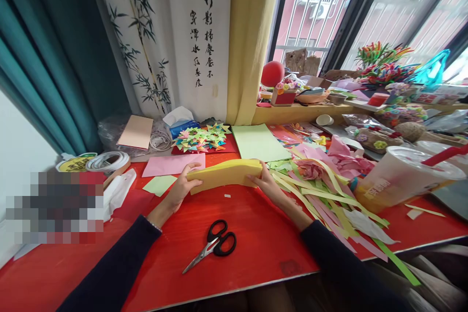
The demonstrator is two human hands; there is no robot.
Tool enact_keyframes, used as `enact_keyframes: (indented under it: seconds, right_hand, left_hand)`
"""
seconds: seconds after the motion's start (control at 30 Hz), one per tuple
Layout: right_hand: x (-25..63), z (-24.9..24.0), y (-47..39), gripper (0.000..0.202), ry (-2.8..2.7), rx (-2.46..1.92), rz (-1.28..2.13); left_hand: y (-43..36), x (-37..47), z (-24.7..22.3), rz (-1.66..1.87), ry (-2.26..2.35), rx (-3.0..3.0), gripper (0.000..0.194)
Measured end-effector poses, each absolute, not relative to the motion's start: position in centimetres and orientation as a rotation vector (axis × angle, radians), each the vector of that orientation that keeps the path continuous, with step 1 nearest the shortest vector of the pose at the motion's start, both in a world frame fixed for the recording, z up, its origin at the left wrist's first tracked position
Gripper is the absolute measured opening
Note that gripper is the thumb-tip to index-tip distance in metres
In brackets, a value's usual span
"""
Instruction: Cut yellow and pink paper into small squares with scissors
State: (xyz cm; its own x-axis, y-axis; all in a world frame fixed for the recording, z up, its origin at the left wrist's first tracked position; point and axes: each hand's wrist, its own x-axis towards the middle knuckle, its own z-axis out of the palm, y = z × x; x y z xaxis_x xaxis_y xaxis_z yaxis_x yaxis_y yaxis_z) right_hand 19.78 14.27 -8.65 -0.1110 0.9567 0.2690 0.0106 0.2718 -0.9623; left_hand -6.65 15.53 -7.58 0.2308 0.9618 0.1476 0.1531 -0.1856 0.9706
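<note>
The left hand (179, 188) and right hand (265, 184) are pinching opposite ends of a bowed yellow paper stack (224, 174), its long axis running left to right, apparently just above the red desk (265, 236), beyond black-handled metal scissors (209, 247).

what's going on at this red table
A person holds a stack of yellow paper between both hands, the left hand on one end and the right hand on the other. Black-handled scissors lie nearer the person on the red table. Paper strips are heaped to the right, and small folded paper shapes are piled behind.
</note>
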Motion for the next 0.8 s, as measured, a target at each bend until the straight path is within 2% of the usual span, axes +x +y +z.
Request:
enact_keyframes:
  seconds: [0.1,0.27,0.43,0.53,0.7,0.8]
  right_hand:
    - [20.0,-8.7,14.4,0.049,-1.403,-0.998,1.051]
    - [20.4,-8.6,14.7,0.027,-1.424,-1.041,1.114]
    - [20.6,-9.1,15.2,0.028,-1.421,-0.972,1.121]
    - [20.6,-9.5,15.4,0.034,-1.436,-0.944,1.149]
    - [20.5,-9.6,15.4,0.035,-1.444,-0.943,1.171]
    - [20.4,-9.4,15.4,0.037,-1.439,-0.926,1.180]
  left_hand:
    - [15.8,-6.7,-7.7,1.124,1.122,1.578,0.042]
    - [16.0,-7.0,-7.6,1.039,1.082,1.638,0.037]
    - [16.4,-7.3,-7.8,1.003,1.014,1.707,0.030]
    - [16.7,-7.2,-8.0,1.026,1.062,1.672,0.039]
    - [16.4,-7.0,-7.2,1.194,1.056,1.778,0.073]
    - [16.4,-7.4,-6.9,1.255,1.090,1.980,0.066]
